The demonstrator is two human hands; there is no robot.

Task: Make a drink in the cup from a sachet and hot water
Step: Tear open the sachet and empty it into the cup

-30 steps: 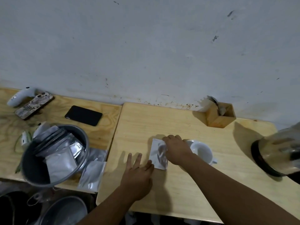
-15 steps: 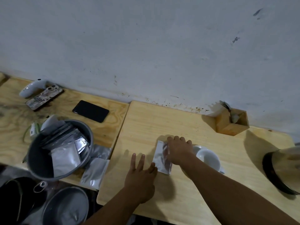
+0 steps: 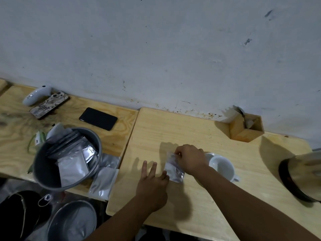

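A silver foil sachet (image 3: 174, 169) lies on the light wooden table (image 3: 182, 134), just left of a white cup (image 3: 221, 166) that stands upright and looks empty. My right hand (image 3: 190, 158) pinches the sachet's far top edge with its fingertips. My left hand (image 3: 152, 186) rests flat on the table with fingers spread, its thumb against the sachet's near left corner. A steel kettle (image 3: 303, 176) stands at the right edge, partly cut off.
A grey bucket (image 3: 68, 158) full of several foil sachets stands on the left table, with loose sachets (image 3: 102, 181) beside it. A black phone (image 3: 98, 118), a patterned phone case (image 3: 49, 104) and a white controller (image 3: 36, 94) lie behind. A wooden cutlery box (image 3: 246, 127) stands by the wall.
My right hand shifted from lying flat over the sachet to pinching its top edge, and the sachet's upper part has lifted slightly. The camera view moved right and down.
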